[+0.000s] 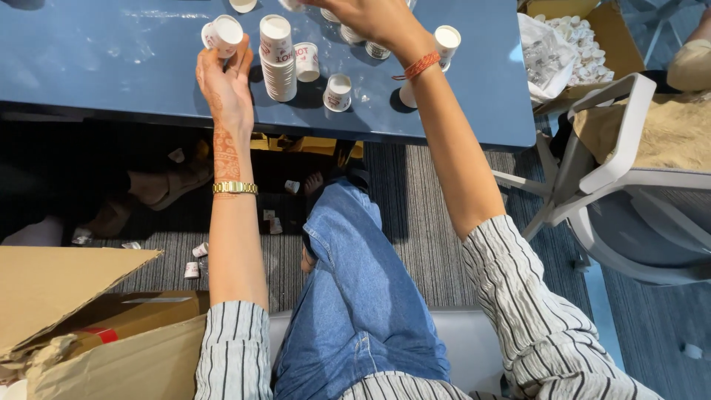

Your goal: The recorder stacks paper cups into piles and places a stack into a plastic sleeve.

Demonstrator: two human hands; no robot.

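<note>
Bright, even light falls from above onto my desk [111,67], leaving pale glare streaks on its blue top, deep shadow underneath it, and slight wide-angle stretching at the edges.

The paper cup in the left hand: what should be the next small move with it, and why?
Probably carry the paper cup a little to the right and set it on the stack of cups. The left hand holds it just beside that stack, while loose cups stand scattered on the blue table. The right hand reaches among others.
</note>
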